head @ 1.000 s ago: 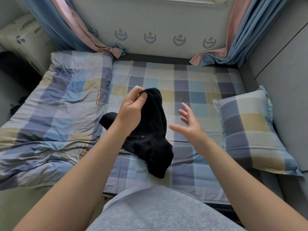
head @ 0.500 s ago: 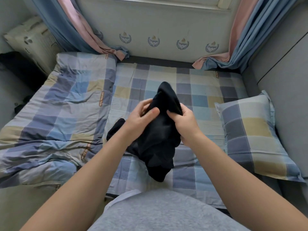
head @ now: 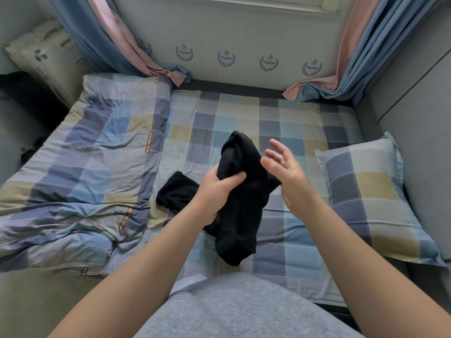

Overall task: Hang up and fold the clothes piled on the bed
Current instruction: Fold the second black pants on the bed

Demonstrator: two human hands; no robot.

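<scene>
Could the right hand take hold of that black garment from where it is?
Probably yes: the right hand hangs open right beside the black garment, which the left hand grips, nothing between them.

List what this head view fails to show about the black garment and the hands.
All head view:
1. black garment: bunched, type unreadable; left hand covers its middle.
2. right hand: contact with the garment, hidden by its own palm.
3. window frame: cut off by the top edge.
</scene>
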